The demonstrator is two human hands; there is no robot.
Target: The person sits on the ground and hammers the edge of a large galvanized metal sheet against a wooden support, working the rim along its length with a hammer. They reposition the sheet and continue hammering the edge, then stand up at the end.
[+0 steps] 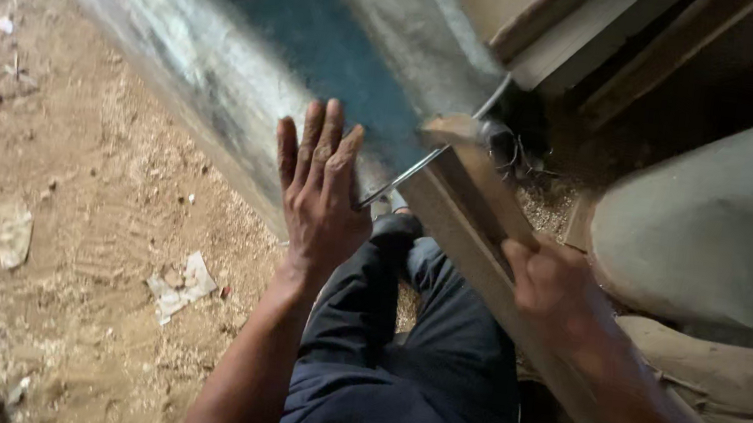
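Head view looks down on a long wooden plank [479, 223] running from the lower right up toward the middle of the picture, where its far end meets a large blurred metal sheet [253, 46]. The right hand [557, 284] is closed around the plank's upper edge, fingers wrapped over it. The left hand [322, 191] is open and flat, fingers together and pointing up, palm toward the metal — whether it actually touches I cannot tell. A thin metal rod [420, 164] crosses between the left hand and the plank's end.

The plank looks stiff and fairly heavy, a squared brown length with dusty, rough faces — probably not slippery, though splinters seem likely. Judging by its length, a grip near the middle with a second hand further along would steady it best; held at one spot it would tend to swing.

Dark trousers [416, 358] show below, over a sawdust-covered floor [95, 189] with scraps of paper [184, 286].
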